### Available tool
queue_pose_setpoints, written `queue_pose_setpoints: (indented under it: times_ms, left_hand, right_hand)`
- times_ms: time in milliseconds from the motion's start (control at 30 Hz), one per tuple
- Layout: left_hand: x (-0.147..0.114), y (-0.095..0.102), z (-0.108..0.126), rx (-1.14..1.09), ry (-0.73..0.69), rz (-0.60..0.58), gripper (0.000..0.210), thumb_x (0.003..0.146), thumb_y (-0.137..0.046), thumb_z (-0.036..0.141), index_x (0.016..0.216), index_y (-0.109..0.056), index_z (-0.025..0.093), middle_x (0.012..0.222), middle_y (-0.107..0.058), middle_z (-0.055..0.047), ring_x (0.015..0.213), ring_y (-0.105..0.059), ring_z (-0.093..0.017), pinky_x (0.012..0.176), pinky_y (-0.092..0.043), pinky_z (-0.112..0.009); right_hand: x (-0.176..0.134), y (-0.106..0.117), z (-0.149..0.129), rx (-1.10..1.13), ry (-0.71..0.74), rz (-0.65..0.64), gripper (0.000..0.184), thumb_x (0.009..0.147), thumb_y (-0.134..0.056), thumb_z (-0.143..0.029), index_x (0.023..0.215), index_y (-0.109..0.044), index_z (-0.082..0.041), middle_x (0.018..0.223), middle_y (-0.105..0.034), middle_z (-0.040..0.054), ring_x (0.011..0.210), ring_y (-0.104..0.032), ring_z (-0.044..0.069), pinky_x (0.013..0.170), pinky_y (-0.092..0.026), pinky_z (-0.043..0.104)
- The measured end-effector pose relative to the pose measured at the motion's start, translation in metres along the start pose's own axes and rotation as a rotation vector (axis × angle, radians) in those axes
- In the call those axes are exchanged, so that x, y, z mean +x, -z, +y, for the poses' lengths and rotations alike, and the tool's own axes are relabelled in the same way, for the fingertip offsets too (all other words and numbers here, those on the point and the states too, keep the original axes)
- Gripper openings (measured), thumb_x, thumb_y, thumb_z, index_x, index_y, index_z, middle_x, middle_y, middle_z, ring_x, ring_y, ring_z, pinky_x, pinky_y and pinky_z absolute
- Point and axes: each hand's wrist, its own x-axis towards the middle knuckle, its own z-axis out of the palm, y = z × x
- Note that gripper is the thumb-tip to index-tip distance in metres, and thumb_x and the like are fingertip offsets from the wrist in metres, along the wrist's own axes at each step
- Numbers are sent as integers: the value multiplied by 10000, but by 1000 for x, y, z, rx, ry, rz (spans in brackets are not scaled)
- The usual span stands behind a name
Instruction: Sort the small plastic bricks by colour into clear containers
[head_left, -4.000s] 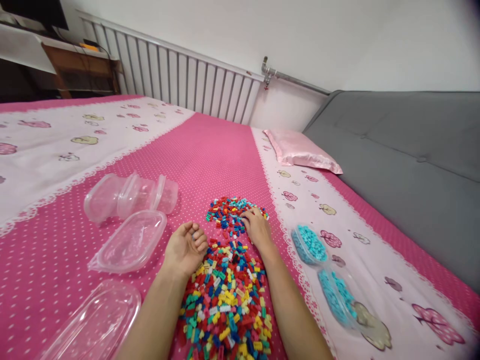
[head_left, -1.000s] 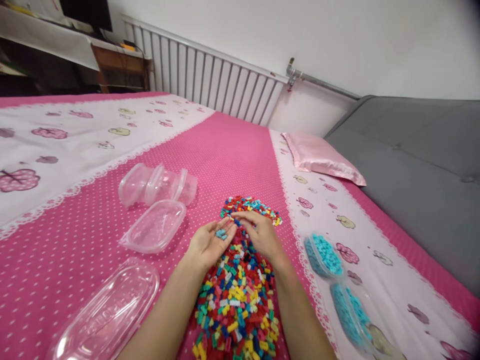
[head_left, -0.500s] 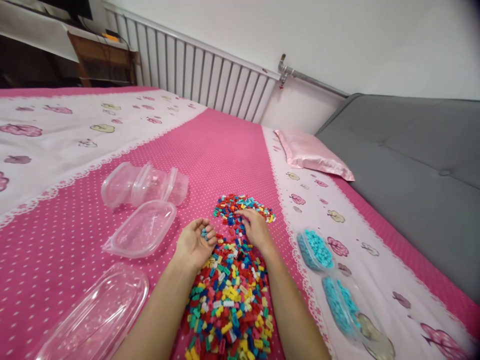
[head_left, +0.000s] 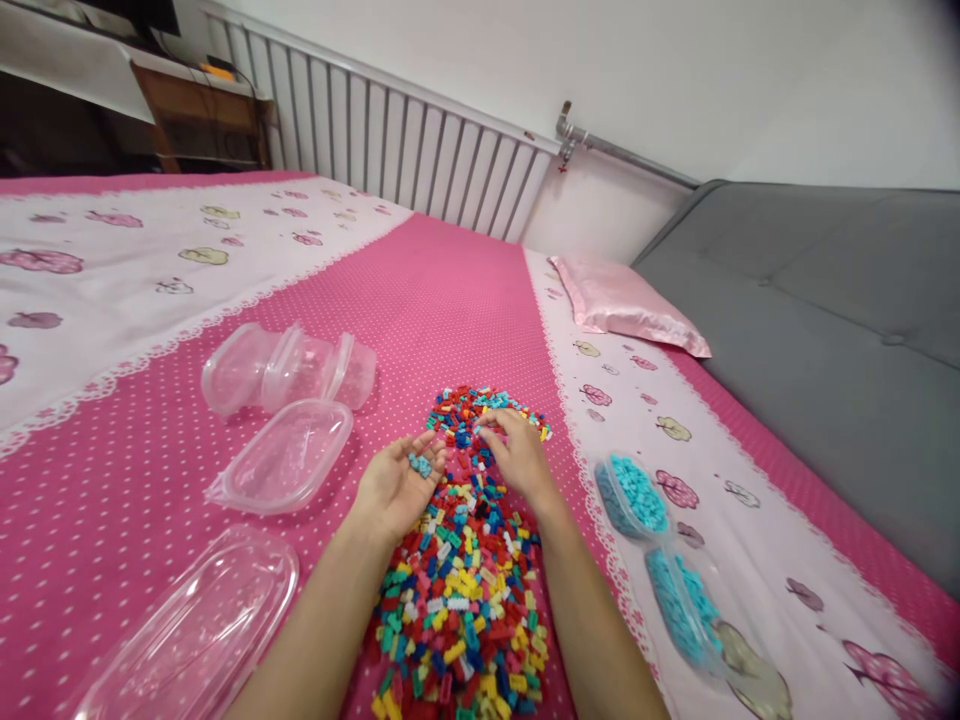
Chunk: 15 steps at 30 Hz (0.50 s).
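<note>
My left hand (head_left: 401, 482) is turned palm up beside the pile, its fingers loosely curled. Several light blue toy bricks (head_left: 420, 465) lie in its palm. My right hand (head_left: 516, 452) hovers over the far heap of mixed toy bricks (head_left: 457, 405), thumb and fingertips drawn together around what looks like one small light blue brick (head_left: 478, 428). A larger pile of multicoloured bricks (head_left: 465, 580) spreads between my forearms. To the right, two clear tubs (head_left: 611, 505) (head_left: 667, 600) contain turquoise bricks.
On the left, clear plastic containers (head_left: 289, 370) lie on their sides near an open clear tub (head_left: 289, 455) and a clear lid (head_left: 195, 630). A pink pillow (head_left: 626, 305) rests by the grey headboard (head_left: 817, 300). A white radiator (head_left: 390, 140) runs along the wall.
My left hand has opened its fingers more and moved slightly right, showing the bricks in its palm. My right hand has lifted a little from the heap, thumb and fingers pinched.
</note>
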Motion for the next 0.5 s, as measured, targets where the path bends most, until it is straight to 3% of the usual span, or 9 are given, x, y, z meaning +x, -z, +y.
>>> queue_pose_setpoints:
  times_ms: [133, 267, 400, 500]
  left_hand:
    - [-2, -1, -2, -17, 44, -62, 186, 816, -371, 77, 833, -556, 70, 776, -580, -117, 677, -593, -156, 599, -543, -269]
    - [-4, -2, 2, -32, 34, -35, 189, 809, -367, 58, 754, -545, 92, 694, -547, -82, 578, -548, -119, 489, -505, -217]
    - [-4, 0, 8, -91, -39, 35, 203, 794, -372, 67, 640, -492, 125, 605, -483, -40, 498, -473, -94, 413, -443, -191]
    - [-3, 1, 11, -116, -64, 56, 200, 781, -384, 73, 613, -475, 133, 596, -473, -36, 501, -463, -96, 422, -441, -199]
  right_hand:
    - [-2, 5, -26, 156, 124, -3, 211, 831, -473, -199, 975, -626, -213, 1038, -614, 42, 991, -541, 147, 883, -407, 285]
    - [-1, -5, -17, 80, 59, 16, 352, 846, -387, -141, 1144, -560, -206, 1119, -600, 62, 1030, -540, 151, 919, -399, 308]
    - [-1, -20, 3, -58, 33, -146, 326, 832, -399, -123, 1056, -623, -200, 1072, -638, 53, 1010, -563, 158, 899, -412, 297]
    - [-3, -19, 6, -154, 8, -213, 279, 822, -440, -138, 939, -674, -233, 963, -679, 34, 922, -602, 168, 844, -429, 296]
